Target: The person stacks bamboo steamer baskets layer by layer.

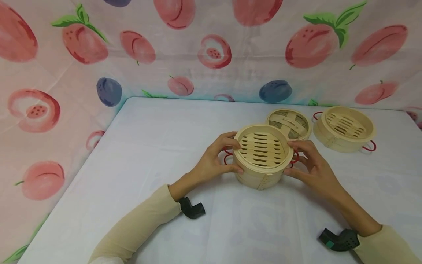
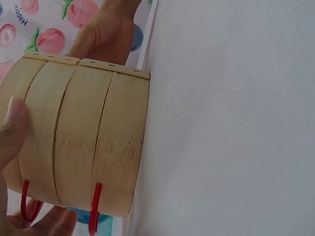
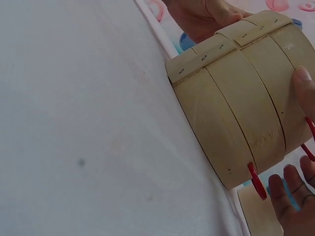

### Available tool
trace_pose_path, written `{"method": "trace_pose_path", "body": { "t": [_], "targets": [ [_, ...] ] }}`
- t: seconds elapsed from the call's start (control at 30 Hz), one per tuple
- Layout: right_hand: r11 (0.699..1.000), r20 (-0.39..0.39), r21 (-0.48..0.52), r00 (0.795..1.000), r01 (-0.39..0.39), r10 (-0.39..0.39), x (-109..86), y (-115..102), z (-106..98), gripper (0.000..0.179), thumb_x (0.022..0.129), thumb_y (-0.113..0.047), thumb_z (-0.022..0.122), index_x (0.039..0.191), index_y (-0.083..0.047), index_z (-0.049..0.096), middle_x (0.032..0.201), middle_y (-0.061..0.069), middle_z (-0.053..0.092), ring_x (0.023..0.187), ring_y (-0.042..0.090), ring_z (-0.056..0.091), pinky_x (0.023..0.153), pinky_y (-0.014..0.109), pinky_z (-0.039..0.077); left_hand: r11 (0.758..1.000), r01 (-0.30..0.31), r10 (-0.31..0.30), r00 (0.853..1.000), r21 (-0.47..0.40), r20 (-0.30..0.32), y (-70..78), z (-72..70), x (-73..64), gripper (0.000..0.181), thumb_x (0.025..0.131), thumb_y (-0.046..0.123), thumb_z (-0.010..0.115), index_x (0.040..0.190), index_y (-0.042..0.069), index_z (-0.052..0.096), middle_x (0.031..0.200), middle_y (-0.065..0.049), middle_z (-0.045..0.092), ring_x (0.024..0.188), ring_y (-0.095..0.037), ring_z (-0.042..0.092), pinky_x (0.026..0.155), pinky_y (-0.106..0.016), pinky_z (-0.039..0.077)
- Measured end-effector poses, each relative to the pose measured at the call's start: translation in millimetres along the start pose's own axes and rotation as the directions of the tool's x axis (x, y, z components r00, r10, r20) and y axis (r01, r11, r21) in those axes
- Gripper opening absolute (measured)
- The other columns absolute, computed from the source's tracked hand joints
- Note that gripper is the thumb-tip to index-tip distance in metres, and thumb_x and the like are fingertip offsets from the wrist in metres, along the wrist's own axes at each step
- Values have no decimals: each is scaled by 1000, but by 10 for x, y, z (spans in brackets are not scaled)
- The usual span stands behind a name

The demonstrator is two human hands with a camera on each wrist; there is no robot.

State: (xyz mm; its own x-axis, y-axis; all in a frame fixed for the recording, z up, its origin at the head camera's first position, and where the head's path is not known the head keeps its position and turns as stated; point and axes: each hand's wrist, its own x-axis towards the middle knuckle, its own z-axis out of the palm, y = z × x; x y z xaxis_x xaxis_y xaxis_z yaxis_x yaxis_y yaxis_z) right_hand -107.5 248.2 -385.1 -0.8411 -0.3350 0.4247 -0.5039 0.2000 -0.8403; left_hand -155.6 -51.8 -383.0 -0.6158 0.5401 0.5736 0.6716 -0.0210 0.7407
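Note:
Two bamboo steamer baskets [image 1: 260,179] stand stacked on the table, with a slatted floor inside the upper one and red loop handles on both sides. My left hand [image 1: 219,156] grips the upper basket's left side, thumb at the front and fingers at the rim. On the opposite side my right hand [image 1: 311,163] holds it likewise, its thumb low on the front. In the left wrist view the stacked baskets' bamboo wall [image 2: 74,132] shows seams and two red handles [image 2: 96,206]. A stitched overlap joint [image 3: 231,42] runs down the wall in the right wrist view.
Behind the stack lies a round woven bamboo lid [image 1: 288,123], partly covered by it in the head view. Another steamer basket [image 1: 343,141] with red handles stands at the back right. A peach-print cloth [image 1: 247,80] hangs along the white table's [image 1: 158,146] back edge.

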Motion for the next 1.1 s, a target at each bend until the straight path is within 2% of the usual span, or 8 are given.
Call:
{"method": "trace_pose_path", "body": {
  "t": [0.33,0.63,0.93,1.1],
  "targets": [
    [1000,-2,-9,1000,3,-3,2,-33,10,80,65,23,75,135,4,40,124,10,40,116,17,41,96,17,39,999,39,-39,999,-9,-10,-10,18,-16,67,62,-5,86,116,7,49,135,-17,46,134,-24,36,94,-39,45],
    [1000,1,-17,1000,14,-14,-5,-31,10,79,65,23,75,134,5,41,126,10,42,118,17,41,96,17,39,999,37,-38,999,-19,-15,5,25,-36,68,63,-6,86,119,5,49,137,-20,44,133,-29,37,93,-45,46],
    [999,6,-48,1000,-9,9,2,-40,-22,79,67,24,73,136,3,42,130,8,44,117,16,41,99,17,37,1000,31,-31,999,4,-15,-21,24,-49,67,64,-5,85,119,7,49,139,-14,43,131,-24,40,93,-39,46],
    [990,5,-135,999,48,-48,-8,-12,-86,69,73,18,73,135,3,44,127,9,47,115,15,45,94,18,41,1000,13,-12,1000,20,-23,-56,50,-70,68,64,-4,85,120,7,48,140,-16,42,131,-25,40,92,-39,46]
  ]
}}
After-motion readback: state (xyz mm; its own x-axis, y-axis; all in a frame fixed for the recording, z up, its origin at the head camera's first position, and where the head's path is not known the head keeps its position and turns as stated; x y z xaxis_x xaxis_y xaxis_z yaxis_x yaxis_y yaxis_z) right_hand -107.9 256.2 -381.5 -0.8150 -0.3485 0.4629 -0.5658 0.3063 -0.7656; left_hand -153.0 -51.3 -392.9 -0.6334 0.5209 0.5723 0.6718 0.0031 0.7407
